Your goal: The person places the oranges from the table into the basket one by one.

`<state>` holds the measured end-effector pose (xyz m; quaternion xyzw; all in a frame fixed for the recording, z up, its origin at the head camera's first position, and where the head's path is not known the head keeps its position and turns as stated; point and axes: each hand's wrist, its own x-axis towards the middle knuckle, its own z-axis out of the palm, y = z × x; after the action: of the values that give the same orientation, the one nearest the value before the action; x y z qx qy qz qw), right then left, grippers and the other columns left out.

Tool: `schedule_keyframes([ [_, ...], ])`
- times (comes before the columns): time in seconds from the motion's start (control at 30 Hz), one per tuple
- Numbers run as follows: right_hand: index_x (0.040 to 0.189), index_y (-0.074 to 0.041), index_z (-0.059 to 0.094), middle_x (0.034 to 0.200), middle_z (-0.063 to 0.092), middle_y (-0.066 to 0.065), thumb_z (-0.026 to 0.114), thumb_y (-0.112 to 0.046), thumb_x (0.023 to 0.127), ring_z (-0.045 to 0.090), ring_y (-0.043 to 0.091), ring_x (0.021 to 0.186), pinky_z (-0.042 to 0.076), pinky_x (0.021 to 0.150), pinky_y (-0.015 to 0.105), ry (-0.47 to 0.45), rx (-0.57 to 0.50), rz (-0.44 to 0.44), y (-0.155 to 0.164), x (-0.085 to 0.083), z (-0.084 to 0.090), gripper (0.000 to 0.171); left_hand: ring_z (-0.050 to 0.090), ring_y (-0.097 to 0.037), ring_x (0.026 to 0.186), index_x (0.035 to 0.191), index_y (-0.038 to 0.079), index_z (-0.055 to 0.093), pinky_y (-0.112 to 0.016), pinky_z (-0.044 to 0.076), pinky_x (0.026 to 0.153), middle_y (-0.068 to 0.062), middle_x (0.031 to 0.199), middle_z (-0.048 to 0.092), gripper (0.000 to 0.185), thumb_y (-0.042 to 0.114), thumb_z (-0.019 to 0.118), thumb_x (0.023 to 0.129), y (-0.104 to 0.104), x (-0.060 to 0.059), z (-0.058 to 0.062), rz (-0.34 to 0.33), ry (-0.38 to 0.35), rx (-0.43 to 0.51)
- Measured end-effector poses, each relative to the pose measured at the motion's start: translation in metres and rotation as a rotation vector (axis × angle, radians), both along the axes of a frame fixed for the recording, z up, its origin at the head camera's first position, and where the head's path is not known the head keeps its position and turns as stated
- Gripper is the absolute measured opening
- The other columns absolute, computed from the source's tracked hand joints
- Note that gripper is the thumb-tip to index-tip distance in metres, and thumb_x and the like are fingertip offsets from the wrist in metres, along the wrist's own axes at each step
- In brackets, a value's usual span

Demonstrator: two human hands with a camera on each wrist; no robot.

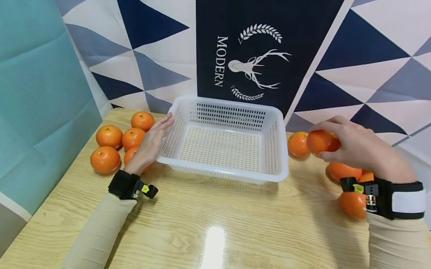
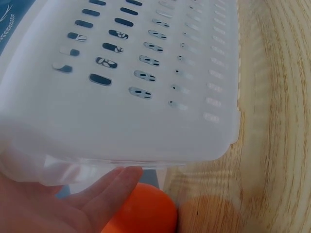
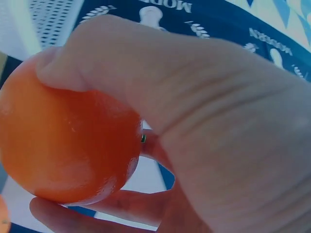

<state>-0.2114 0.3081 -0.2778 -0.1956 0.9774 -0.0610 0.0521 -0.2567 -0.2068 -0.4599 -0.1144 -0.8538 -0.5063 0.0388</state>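
My right hand (image 1: 358,144) holds an orange (image 1: 320,142) between thumb and fingers, raised above the table to the right of the basket. The right wrist view shows the thumb over the top of this orange (image 3: 73,141) and other fingers beneath it. A white plastic basket (image 1: 220,169) with slotted walls stands at the back middle, with no fruit inside. Against its left side rests my left hand (image 1: 151,146). In the left wrist view, straight fingers (image 2: 109,194) touch the basket's rim (image 2: 146,162), with an orange (image 2: 148,213) just beyond them.
Several oranges (image 1: 105,160) lie left of the basket, partly behind my left hand. More oranges (image 1: 353,205) sit at the right, some hidden by my right wrist, and one orange (image 1: 298,144) is beside the basket. A patterned cloth (image 1: 165,20) hangs behind the wooden table (image 1: 184,232).
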Motion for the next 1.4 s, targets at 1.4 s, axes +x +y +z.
schedule_keyframes([
  [1.4, 0.153, -0.02, 0.068, 0.156, 0.059, 0.015, 0.082, -0.017, 0.097, 0.062, 0.042, 0.127, 0.059, 0.103, 0.06, -0.01, -0.142, 0.245, -0.13, -0.058, 0.02, 0.058, 0.026, -0.038, 0.176, 0.168, -0.003, 0.047, -0.057, 0.021, 0.145, -0.011, 0.188, 0.03, 0.066, 0.03, 0.029, 0.114, 0.008, 0.01, 0.019, 0.01, 0.03, -0.009],
])
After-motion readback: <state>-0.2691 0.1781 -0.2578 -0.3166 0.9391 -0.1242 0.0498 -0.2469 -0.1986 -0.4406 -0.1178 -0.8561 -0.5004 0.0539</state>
